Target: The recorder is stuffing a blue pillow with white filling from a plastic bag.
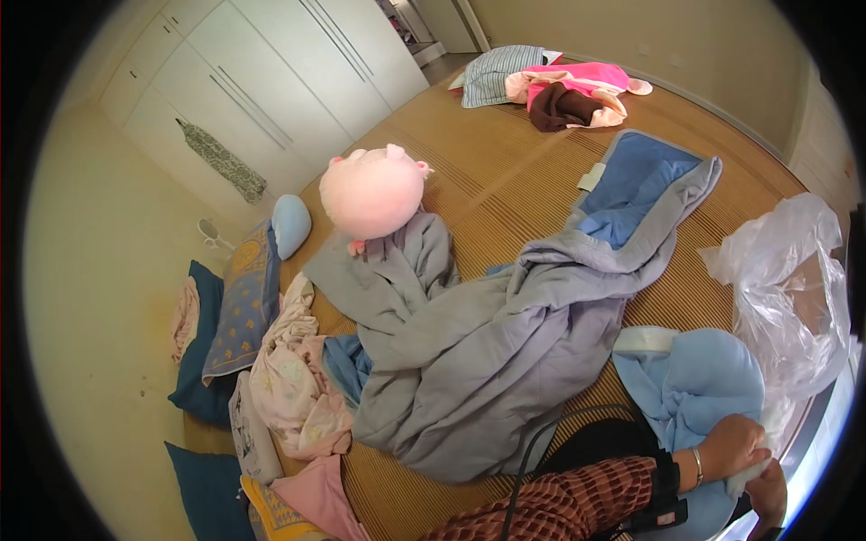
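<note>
At the lower right my left hand (729,446), with a bracelet at the wrist and a patterned sleeve behind it, is closed on a pale piece of cloth (745,476). Close beside it, my right hand (769,491) has its fingers bent around the same cloth, partly cut off by the dark rim. Beneath and beyond the hands lies a light-blue soft cloth item (699,374) with a whitish band at one corner. Whether the pale cloth belongs to it, I cannot tell. A crumpled clear plastic bag (785,298) lies just past it.
A rumpled grey blanket (487,352) with blue lining spreads over the brown mat (505,180). A pink round plush toy (372,194) rests on its far edge. Pillows (244,288) and pink clothes (293,388) line the left side. A dark cable (521,478) runs near my sleeve.
</note>
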A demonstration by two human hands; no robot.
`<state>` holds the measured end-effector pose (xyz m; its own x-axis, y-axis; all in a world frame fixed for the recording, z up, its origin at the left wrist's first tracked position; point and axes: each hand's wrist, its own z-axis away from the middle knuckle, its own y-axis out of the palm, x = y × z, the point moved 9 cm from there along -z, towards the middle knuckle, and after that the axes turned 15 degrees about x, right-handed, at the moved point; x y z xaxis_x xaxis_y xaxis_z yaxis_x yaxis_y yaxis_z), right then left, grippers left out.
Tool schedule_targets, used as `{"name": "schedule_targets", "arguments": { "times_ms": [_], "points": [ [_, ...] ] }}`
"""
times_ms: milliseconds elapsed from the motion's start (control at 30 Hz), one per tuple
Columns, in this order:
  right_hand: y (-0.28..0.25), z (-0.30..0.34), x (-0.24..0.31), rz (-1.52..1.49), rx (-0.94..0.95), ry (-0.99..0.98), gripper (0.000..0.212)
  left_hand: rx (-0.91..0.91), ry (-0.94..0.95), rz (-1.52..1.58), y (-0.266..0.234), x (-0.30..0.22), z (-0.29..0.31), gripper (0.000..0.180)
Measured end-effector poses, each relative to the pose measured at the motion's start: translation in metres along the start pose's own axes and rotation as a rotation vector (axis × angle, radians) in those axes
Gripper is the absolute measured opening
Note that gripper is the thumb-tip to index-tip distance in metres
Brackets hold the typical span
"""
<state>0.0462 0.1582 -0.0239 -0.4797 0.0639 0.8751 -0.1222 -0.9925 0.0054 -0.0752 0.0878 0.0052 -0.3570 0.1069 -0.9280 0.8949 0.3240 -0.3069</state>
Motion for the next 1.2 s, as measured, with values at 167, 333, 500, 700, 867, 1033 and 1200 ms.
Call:
{"name": "schedule_targets", "arguments": {
  "times_ms": [167,333,500,700,867,1033,1200],
  "points": [
    [-0.043,-0.010,-0.027,0.686,-0.234,0.083,0.017,0.108,0.054,-0.120,0.010,-0.012,-0.004,0.027],
    [-0.004,-0.024,0.014,0.844,-0.278,-0.010,0.015,0.023,0.103,-0.234,0.000,-0.028,0.000,0.027],
    [0.023,-0.038,0.044,0.912,-0.329,-0.100,0.014,0.086,-0.059,-0.078,-0.009,0.005,-0.008,0.024],
    [0.014,-0.014,0.072,0.855,-0.476,-0.180,0.013,-0.040,0.209,-0.049,0.007,-0.026,-0.017,0.025],
    [-0.013,0.028,0.097,0.719,-0.607,-0.199,0.012,0.037,0.294,-0.006,0.000,-0.076,-0.027,0.023],
    [-0.014,0.025,0.066,1.198,-0.686,-0.233,0.014,-0.015,0.179,0.205,0.014,-0.043,-0.017,0.019],
    [-0.002,0.008,0.052,0.810,-0.588,-0.172,0.012,0.018,0.041,0.404,0.028,-0.002,0.011,0.018]
  ]
}}
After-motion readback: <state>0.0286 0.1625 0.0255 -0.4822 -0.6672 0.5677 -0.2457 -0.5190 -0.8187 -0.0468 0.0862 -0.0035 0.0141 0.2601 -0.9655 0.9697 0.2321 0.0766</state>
